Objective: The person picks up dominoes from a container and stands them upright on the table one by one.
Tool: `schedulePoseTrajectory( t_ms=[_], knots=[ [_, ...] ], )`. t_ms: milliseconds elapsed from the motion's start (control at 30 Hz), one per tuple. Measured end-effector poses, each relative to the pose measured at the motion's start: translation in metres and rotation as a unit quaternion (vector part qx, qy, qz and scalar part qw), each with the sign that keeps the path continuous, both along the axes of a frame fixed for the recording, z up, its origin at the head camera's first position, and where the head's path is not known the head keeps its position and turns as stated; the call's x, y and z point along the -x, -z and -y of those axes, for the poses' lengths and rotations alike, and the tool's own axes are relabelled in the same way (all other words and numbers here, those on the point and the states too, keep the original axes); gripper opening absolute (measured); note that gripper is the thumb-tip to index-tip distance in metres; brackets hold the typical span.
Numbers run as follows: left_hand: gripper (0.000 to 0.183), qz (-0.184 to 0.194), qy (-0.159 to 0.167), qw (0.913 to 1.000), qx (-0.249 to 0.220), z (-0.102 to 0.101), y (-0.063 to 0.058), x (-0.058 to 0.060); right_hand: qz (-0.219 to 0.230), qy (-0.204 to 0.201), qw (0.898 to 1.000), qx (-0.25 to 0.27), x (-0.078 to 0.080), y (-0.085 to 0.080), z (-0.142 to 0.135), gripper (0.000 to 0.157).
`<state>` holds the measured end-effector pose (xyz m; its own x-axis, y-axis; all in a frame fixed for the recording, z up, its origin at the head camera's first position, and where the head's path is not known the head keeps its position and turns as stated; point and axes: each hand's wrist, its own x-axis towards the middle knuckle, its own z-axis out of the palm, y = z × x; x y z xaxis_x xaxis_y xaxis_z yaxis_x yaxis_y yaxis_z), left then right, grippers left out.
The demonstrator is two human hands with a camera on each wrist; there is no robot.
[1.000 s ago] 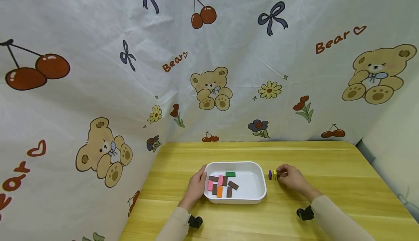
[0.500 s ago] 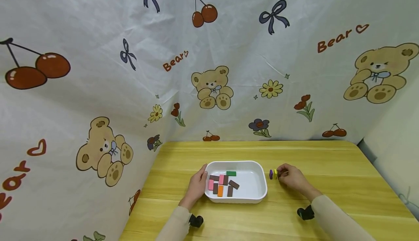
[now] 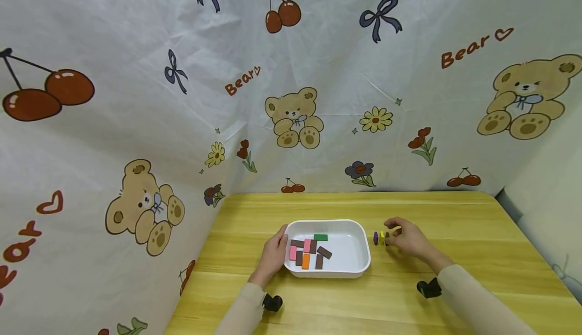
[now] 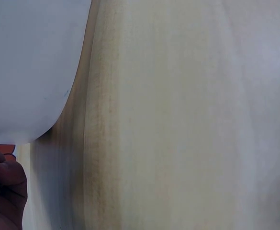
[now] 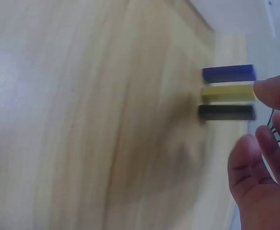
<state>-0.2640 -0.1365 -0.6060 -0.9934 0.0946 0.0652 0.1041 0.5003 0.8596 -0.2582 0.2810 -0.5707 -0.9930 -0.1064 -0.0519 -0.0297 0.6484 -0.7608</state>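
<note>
My left hand [image 3: 274, 255] holds the left end of a white rectangular tray [image 3: 327, 275]. In the left wrist view, curled fingers of that hand [image 4: 6, 191] show below the tray's corner [image 4: 29, 62]. Right of the tray, a purple block [image 5: 229, 73], a yellow block [image 5: 228, 93] and a dark brown block [image 5: 227, 112] stand upright in a row, with small gaps. My right hand [image 3: 411, 239] is just right of the dark brown block, fingers spread and holding nothing. Its thumb [image 5: 276, 92] appears close to the yellow block's end in the right wrist view; contact is unclear.
Inside the tray lie several flat blocks: a green block [image 3: 321, 237], an orange block [image 3: 305, 261], pink blocks [image 3: 293, 253] and brown blocks [image 3: 324, 252]. The wooden table [image 3: 354, 304] meets a printed bear cloth [image 3: 336, 168] at the back and left.
My right hand has let go of the dark brown block, its fingers now spread, and drawn slightly right. The dark brown block is left standing beside the yellow one. My left hand stays on the tray.
</note>
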Motion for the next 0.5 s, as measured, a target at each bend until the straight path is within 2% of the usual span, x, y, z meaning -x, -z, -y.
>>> schedulePoseTrajectory(
  t_ms=[300, 500],
  knots=[
    [0.049, 0.002, 0.000, 1.0000, -0.006, 0.001, 0.000, 0.000, -0.030, 0.000, 0.999, -0.014, -0.001, -0.024, 0.023, 0.043],
    [0.048, 0.001, 0.002, 1.0000, -0.007, 0.001, 0.000, 0.001, -0.040, -0.008, 0.999, 0.014, 0.001, -0.030, 0.038, 0.037]
  ],
)
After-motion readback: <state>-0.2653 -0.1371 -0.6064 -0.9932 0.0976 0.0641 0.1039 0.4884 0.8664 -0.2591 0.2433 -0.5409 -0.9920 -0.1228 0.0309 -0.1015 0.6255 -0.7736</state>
